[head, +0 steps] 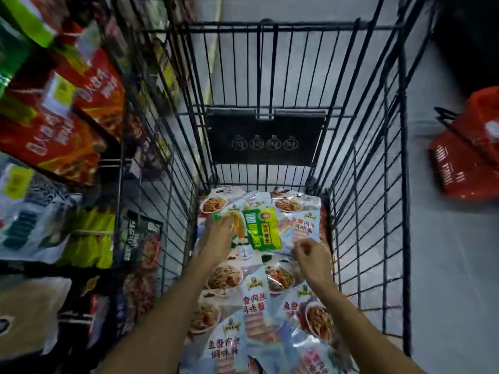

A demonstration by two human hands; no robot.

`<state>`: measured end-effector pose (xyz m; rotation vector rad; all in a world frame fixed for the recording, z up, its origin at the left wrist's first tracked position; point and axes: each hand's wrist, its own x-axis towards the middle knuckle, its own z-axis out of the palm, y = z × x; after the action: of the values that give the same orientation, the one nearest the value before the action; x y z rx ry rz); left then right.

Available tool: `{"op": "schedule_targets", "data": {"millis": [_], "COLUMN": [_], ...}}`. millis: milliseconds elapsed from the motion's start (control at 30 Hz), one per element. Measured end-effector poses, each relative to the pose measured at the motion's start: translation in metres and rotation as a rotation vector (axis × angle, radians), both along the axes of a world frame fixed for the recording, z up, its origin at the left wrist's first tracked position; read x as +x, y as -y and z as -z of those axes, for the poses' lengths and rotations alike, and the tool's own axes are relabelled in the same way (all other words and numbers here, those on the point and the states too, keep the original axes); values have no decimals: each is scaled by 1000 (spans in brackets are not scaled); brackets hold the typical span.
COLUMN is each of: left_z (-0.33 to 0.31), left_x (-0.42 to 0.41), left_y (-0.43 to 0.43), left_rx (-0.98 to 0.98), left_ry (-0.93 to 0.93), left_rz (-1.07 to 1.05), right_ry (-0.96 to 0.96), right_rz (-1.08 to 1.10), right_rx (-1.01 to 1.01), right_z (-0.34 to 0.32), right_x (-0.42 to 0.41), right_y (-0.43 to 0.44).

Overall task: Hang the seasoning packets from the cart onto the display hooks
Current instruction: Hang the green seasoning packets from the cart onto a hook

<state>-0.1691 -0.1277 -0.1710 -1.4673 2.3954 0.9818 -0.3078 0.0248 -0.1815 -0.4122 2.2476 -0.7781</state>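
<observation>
A black wire cart (pixel 367 163) fills the middle of the head view. Several pale blue seasoning packets (pixel 259 314) with food pictures lie in a heap on its floor. My left hand (pixel 217 238) grips the left edge of a green and yellow packet (pixel 260 229), which is tilted just above the heap. My right hand (pixel 313 256) hovers to the right of that packet, fingers curled and pinched over a blue packet; I cannot tell whether it holds one. Display racks (pixel 67 125) with hanging packets stand to the left of the cart.
Red, green and grey packets hang in blurred rows on the left shelving (pixel 54 211), close to the cart's side. A red shopping basket (pixel 469 155) sits on the grey floor at the right. The cart's folded child seat panel (pixel 263 139) is at the far end.
</observation>
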Motion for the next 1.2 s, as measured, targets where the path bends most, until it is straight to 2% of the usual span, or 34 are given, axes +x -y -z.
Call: {"op": "schedule_targets", "data": {"millis": [133, 200, 300, 467, 633, 767, 833, 933, 1100, 1200], "left_z": [47, 62, 64, 44, 0, -18, -16, -3, 12, 14], "left_x": [-9, -10, -13, 2, 16, 26, 27, 29, 35, 35], "left_y": [29, 40, 56, 79, 87, 77, 74, 71, 67, 66], "left_rx": [188, 269, -12, -135, -261, -338, -319, -182, -154, -128], "left_ry": [112, 162, 210, -100, -195, -213, -189, -196, -220, -219], "left_rz": [130, 105, 207, -96, -205, -350, -378, -414, -481, -510], "right_ry": [-66, -80, -82, -90, -51, -10, -39, -193, -313, -285], "right_rz": [-21, -28, -40, -42, 20, -42, -147, -299, -249, -177], "right_rx": [-38, -44, -28, 10, -14, -26, 49, 321, 435, 432], "right_z": [24, 30, 34, 36, 31, 33, 40, 55, 74, 75], "right_x": [1, 1, -1, -6, -6, 2, 9, 19, 25, 14], "right_y": [14, 16, 17, 18, 22, 42, 63, 86, 95, 94]}}
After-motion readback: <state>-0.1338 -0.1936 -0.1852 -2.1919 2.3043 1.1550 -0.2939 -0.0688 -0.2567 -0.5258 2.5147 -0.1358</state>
